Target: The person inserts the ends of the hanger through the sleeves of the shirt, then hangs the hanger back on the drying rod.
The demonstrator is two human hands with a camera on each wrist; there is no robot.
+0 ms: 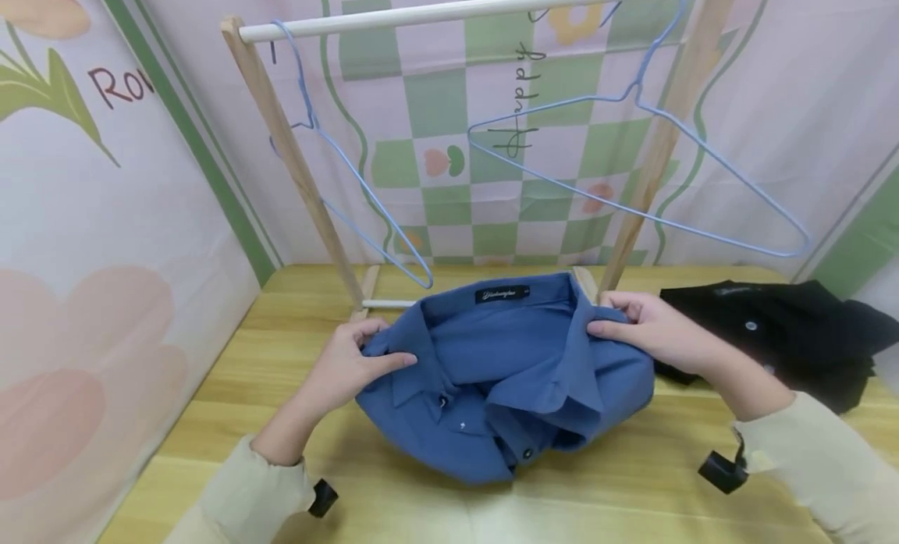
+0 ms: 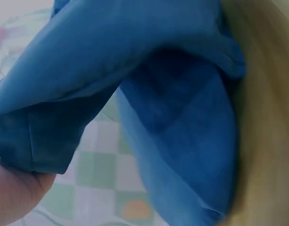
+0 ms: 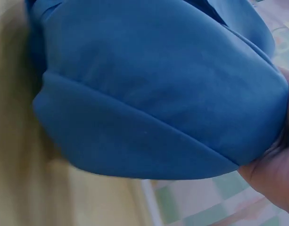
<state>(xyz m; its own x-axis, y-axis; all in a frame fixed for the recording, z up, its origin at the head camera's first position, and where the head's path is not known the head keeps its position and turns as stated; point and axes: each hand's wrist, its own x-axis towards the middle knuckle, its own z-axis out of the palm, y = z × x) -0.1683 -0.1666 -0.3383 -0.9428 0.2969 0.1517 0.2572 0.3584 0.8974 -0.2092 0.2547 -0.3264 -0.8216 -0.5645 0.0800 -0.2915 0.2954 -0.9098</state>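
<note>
A blue collared shirt [image 1: 463,349] is held up by its shoulders over the table, its collar spread and a black neck label [image 1: 502,293] showing inside. My left hand [image 1: 351,363] pinches the shoulder at the left, thumb on top of the cloth. At the other shoulder my right hand [image 1: 649,325] grips the fabric between thumb and fingers. Dark buttons show on the front placket. In the left wrist view the blue cloth [image 2: 182,122] hangs in loose folds beside the hand; in the right wrist view the cloth [image 3: 158,103] bulges out from the fingers.
A wooden rack with a white rail [image 1: 449,13] stands behind the shirt. From it hang a blue wire hanger [image 1: 365,189] at the left and another hanger [image 1: 632,210] at the right. A folded black garment [image 1: 758,325] lies on the wooden table [image 1: 260,380] at the right.
</note>
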